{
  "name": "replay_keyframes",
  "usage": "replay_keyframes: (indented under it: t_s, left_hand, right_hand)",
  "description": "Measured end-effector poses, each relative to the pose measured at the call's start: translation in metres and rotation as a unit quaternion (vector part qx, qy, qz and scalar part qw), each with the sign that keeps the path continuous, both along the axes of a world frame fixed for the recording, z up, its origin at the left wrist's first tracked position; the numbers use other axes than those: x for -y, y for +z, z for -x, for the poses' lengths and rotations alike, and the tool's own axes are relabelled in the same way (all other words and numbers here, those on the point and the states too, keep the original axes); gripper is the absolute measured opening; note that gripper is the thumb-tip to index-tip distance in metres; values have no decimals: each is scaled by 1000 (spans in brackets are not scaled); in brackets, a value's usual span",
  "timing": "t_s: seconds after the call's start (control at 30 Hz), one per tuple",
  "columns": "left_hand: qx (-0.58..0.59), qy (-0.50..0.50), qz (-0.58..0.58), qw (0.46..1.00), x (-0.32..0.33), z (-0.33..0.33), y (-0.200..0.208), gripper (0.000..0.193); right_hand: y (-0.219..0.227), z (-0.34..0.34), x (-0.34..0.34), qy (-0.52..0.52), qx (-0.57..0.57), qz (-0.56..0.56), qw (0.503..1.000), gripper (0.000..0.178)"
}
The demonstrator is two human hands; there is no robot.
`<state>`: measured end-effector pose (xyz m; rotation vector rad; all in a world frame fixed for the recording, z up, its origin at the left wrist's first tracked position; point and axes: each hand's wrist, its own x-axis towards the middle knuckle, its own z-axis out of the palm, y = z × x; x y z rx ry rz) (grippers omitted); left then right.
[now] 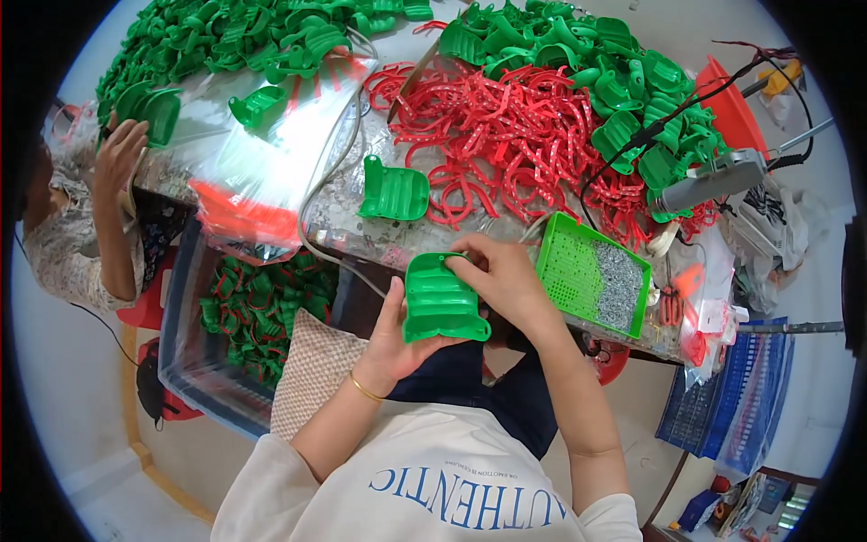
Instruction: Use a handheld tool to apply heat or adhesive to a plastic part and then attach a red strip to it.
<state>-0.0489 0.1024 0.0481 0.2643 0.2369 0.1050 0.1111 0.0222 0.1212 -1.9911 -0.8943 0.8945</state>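
Observation:
In front of my chest I hold a curved, ribbed green plastic piece [440, 300]. My left hand [390, 341] cradles it from below and the left side, closed around its edge. The fingers of my right hand [502, 278] are pinched at its upper right corner; whether a small part is also between them is hidden. Just beyond, a similar green piece [395, 191] lies on the table. To the right of my right hand sits a bright green tray [553, 287] with small silvery metal parts [619, 282] heaped at one end.
Red perforated straps [506, 126] lie in a tangled heap behind, beside piled green pieces [623, 81]. A grey tool on an arm [713, 181] hangs at right. Scissors [670, 305] lie near the tray. At left, a co-worker's hand [122, 154] holds a green piece above a bin [185, 339].

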Motion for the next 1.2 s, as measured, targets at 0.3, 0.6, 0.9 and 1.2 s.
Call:
replay_keyframes:
  t_s: [0.3,0.6,0.9,1.2]
  left_hand:
    - [66,14,119,991,-10,-8,-21,74]
    - [25,93,82,992,-32,-10,-33,68]
    - [11,102,82,991,-34,-13,-35,66]
    - [1,106,64,992,-32,-13,-36,68]
  right_hand:
    - [-64,-60,-38,-103,280,-85,951,27]
    - [-72,-59,-62,-171,266,47,948,37]
    - [-21,-84,-34,-178,183,-77,964,24]
    - [6,-91,5,-142,-84,-182,969,26]
